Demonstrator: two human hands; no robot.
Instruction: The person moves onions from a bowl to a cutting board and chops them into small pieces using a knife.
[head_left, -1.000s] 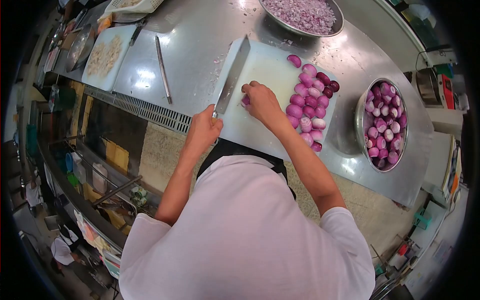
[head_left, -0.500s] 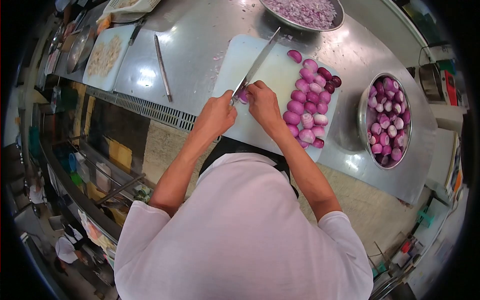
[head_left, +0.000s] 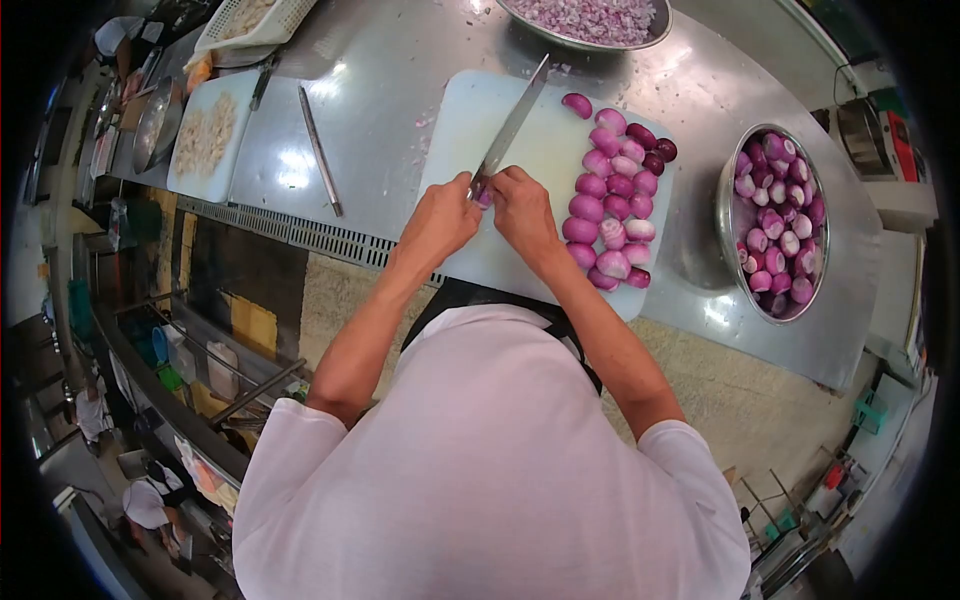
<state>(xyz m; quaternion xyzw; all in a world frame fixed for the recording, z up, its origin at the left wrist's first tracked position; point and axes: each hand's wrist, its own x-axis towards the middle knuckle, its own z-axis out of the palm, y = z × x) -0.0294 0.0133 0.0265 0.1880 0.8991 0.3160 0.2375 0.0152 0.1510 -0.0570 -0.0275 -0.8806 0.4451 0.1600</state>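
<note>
My left hand (head_left: 438,228) is wrapped round the handle of a long knife (head_left: 516,121), whose blade points away from me over the white cutting board (head_left: 455,133). Close beside it, the bent fingers of my right hand (head_left: 524,212) are closed on a small piece of red onion (head_left: 486,197), largely hidden by the fingers and blade. Along the right side of the board lie peeled red onions (head_left: 588,208) in rows, with one onion half (head_left: 577,105) a little apart at the top.
A steel bowl of chopped onion (head_left: 590,44) stands at the back. At the right is a steel bowl (head_left: 723,225) of peeled onions. On the left lie a steel rod (head_left: 319,150), a second board (head_left: 236,118) with pale chopped pieces, and a white basket (head_left: 290,17). Other people (head_left: 147,503) stand farther left.
The whole view has shifted slightly. Both hands keep nearly the same place on the board, with the knife and onion piece still between them.
</note>
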